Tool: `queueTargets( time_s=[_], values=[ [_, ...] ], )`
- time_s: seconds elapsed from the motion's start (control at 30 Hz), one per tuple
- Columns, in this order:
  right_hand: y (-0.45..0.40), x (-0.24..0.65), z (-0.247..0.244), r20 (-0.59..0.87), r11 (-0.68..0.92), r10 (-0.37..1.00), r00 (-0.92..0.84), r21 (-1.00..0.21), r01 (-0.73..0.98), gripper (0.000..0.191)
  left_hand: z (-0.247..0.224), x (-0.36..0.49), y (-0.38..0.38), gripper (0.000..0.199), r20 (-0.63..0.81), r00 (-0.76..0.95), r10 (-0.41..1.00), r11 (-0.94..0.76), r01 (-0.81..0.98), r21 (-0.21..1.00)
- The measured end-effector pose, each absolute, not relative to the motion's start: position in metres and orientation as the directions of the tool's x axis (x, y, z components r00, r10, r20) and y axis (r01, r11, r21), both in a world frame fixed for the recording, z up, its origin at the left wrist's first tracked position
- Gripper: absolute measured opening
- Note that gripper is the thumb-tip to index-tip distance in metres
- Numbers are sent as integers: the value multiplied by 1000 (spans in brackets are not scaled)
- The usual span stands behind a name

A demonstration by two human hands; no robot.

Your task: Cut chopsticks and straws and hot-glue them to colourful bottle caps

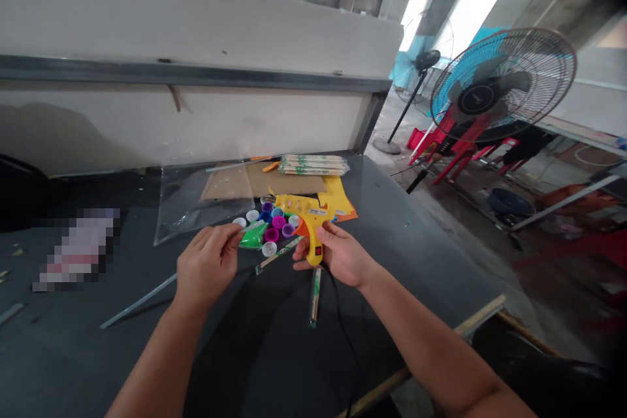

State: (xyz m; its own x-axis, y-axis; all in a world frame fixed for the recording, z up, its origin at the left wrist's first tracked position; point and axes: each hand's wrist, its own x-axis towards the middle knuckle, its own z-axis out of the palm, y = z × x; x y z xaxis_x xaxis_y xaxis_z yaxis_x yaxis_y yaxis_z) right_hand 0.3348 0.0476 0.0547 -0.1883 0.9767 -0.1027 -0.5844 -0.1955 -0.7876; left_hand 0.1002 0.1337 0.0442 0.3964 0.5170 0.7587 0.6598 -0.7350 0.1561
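- Right hand (337, 253) is clenched round the grip of a yellow hot glue gun (307, 222), held just above the tabletop.
- Left hand (208, 261) is closed in a pinch on a green plastic packet (253, 235); its contents cannot be told.
- Plastic bottle caps (277, 222) in white, blue, magenta and purple are spread loose between the hands. None is seen fixed to anything.
- Craft sticks (314, 164) are bundled in plastic wrap at the far side, apparently unopened.
- A cardboard sheet (255, 179) is laid flat on a clear plastic bag (183, 206). Yellow card (337, 196) is partly covered by the gun. No assembled piece is seen.
- Two labelled glue sticks lie near the hands, one (315, 297) below the gun and one (277, 255) beside the caps. A black power cord (343, 320) is run off the near side.
- Free room is seen on the dark tabletop (245, 366) below the hands. A metal rod (137, 300) is lying left of the left hand.
- The tabletop's near right side is bounded by a wooden edge strip (480, 317); the far side is bounded by a white panel (196, 124).
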Motion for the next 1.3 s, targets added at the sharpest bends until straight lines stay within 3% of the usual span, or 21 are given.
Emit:
queueTargets(
  time_s=[0.17,0.3,0.87,1.1,1.3],
  values=[
    [46,333,59,-125,-242,965,-229,-760,-603,15,43,99,134,7,767,369,525,-723,669,173],
    [43,335,65,-51,-189,969,-244,-785,-590,29,43,99,135,7,769,360,527,-718,673,177],
    [45,332,66,-72,-194,971,-226,-790,-582,17,44,99,134,6,779,357,516,-714,682,160],
    [46,334,64,-48,-213,964,-263,-734,-645,12,43,99,134,5,784,348,514,-710,685,161],
    [47,333,54,-50,-165,978,-201,-773,-613,9,43,99,133,7,787,340,515,-713,680,173]
  ],
)
